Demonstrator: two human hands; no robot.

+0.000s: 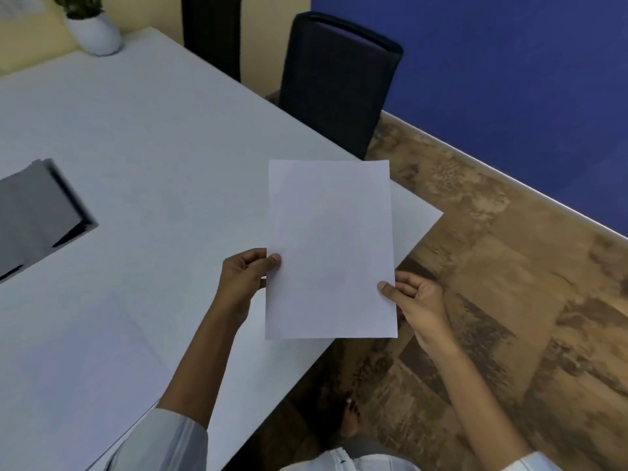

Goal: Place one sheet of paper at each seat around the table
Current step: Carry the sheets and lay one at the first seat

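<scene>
I hold white paper [329, 246] upright in the air over the near right corner of the white table [153, 158]. My left hand [243, 283] pinches its left edge with thumb on top. My right hand [416, 304] grips its lower right edge. Whether it is one sheet or a thin stack I cannot tell. A sheet of paper [78, 362], faint against the white top, lies flat on the table at the near left. A dark chair [336, 86] stands at the table's far right side, pushed close to the edge.
A white pot with a green plant [93, 32] sits at the table's far corner. A grey recessed box with a raised lid [37, 212] is set into the table at the left. Wood-pattern floor [509, 300] and a blue wall lie to the right.
</scene>
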